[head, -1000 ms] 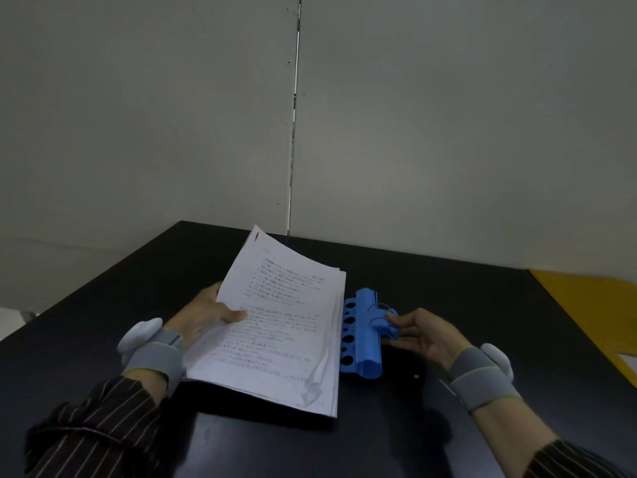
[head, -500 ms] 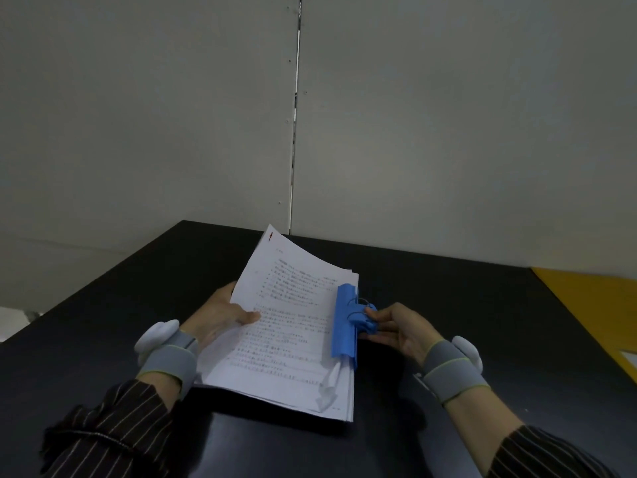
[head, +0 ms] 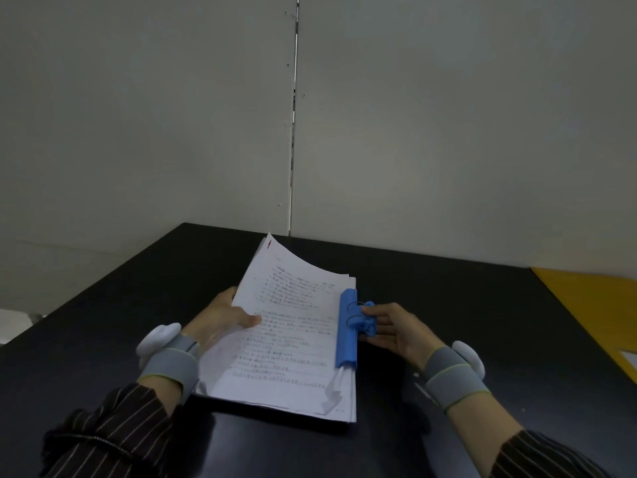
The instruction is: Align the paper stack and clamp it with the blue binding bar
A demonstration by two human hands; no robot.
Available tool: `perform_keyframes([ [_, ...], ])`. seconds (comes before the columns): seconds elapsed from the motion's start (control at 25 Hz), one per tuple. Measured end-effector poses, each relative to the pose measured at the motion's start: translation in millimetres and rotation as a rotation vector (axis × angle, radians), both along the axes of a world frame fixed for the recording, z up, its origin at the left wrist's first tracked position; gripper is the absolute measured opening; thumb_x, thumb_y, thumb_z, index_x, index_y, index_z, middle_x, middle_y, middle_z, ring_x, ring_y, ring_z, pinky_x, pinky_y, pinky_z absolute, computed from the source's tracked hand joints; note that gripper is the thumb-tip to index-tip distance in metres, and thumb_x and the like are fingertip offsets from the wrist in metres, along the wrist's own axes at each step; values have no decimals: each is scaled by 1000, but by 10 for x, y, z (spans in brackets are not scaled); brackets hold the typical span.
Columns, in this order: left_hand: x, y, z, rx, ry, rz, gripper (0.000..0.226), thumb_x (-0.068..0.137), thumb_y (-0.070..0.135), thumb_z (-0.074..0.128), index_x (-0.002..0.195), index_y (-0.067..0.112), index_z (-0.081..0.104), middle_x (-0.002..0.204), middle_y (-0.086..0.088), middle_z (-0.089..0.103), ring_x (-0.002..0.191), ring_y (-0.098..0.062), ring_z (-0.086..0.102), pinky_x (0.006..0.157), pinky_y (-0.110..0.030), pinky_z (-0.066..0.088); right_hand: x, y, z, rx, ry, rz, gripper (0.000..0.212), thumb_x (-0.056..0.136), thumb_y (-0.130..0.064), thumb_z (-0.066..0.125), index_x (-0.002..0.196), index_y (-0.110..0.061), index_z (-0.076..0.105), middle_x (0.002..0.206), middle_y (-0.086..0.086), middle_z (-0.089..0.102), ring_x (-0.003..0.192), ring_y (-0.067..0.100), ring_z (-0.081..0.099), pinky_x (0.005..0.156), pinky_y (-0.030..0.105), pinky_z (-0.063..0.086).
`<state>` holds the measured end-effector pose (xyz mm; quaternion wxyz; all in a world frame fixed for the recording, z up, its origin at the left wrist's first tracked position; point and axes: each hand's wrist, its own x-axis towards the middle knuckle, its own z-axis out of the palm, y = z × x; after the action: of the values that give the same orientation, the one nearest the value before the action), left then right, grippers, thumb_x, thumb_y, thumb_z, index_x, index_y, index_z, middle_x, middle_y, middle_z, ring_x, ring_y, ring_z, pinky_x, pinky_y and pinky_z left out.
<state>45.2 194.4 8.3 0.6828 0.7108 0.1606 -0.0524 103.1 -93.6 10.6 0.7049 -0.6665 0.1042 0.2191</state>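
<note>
Now the blue binding bar straddles the curled paper stack's edge.

Black table lies bare right of the paper stack — yellow sheet at its edge.

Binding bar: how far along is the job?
Done: the blue binding bar sits over the right edge of the paper stack. In hand: the right hand pinches the bar's handles; the left hand steadies the far side. Left: let go of the handles; sheets near the front corner look uneven, so alignment may need checking.
</note>
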Motion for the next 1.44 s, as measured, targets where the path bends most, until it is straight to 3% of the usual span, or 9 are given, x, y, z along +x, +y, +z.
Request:
perform_keyframes([
  [0.16, 6, -60, 48, -22, 11, -7, 71, 75, -14, 64, 137, 6, 36, 138, -17, 50, 125, -35, 48, 103, -49, 42, 8, -33, 11, -28, -20, -14, 23, 75, -23, 72, 91, -9, 64, 86, 11, 68, 69, 21, 68, 51, 22, 54],
  [0.32, 26, -204, 140, -41, 13, -17, 66, 74, -13, 65, 131, 9, 40, 138, -14, 50, 117, -29, 51, 86, -39, 48, 31, -154, 36, -27, -30, -52, 23, 73, -27, 74, 86, -10, 66, 73, 7, 69, 57, 15, 66, 46, 19, 52],
  [0.48, 93, -401, 189, -32, 13, 12, 70, 74, -14, 66, 133, 10, 38, 139, -14, 47, 128, -33, 45, 102, -46, 42, 58, -346, 109, -47, -29, -78, 32, 74, -33, 74, 93, -9, 64, 84, 9, 68, 65, 16, 64, 44, 19, 52],
  [0.64, 162, -718, 261, -24, 5, 34, 73, 75, -14, 65, 137, 8, 33, 138, -16, 47, 125, -33, 46, 89, -39, 44, 88, -616, 187, -58, -74, -129, 34, 75, -37, 73, 94, -11, 63, 89, 9, 66, 72, 17, 62, 42, 20, 51],
  [0.84, 274, -1082, 265, -30, -9, -3, 69, 75, -13, 65, 133, 7, 33, 134, -17, 49, 110, -28, 51, 86, -39, 44, 101, -972, 253, -71, -104, -166, 37, 77, -39, 72, 100, -11, 62, 93, 10, 64, 74, 17, 62, 43, 20, 52],
  [1.04, 399, -1453, 255, -38, 2, -60, 72, 75, -13, 65, 134, 7, 31, 133, -15, 49, 120, -31, 49, 86, -39, 45, 116, -1333, 278, -97, -106, -227, 40, 78, -40, 70, 104, -11, 62, 95, 9, 63, 76, 17, 61, 51, 23, 53],
  [1.24, 503, -1807, 231, -58, 8, -117, 74, 74, -14, 65, 135, 8, 29, 134, -15, 48, 99, -23, 53, 61, -27, 46, 125, -1676, 286, -106, -108, -273, 43, 79, -41, 69, 109, -11, 61, 97, 9, 63, 79, 18, 60, 57, 25, 51],
  [1.36, 566, -2000, 197, -27, 37, -139, 77, 73, -12, 67, 135, 11, 29, 135, -14, 47, 115, -30, 52, 62, -28, 45, 137, -1876, 273, -125, -102, -310, 44, 79, -42, 69, 109, -11, 61, 102, 11, 63, 81, 19, 60, 57, 26, 51],
  [1.44, 583, -2099, 168, -13, 49, -151, 77, 72, -11, 68, 135, 9, 29, 134, -13, 49, 109, -27, 54, 61, -27, 44, 141, -1975, 251, -138, -99, -320, 42, 78, -43, 69, 106, -12, 61, 99, 10, 63, 81, 19, 60, 57, 26, 51],
])
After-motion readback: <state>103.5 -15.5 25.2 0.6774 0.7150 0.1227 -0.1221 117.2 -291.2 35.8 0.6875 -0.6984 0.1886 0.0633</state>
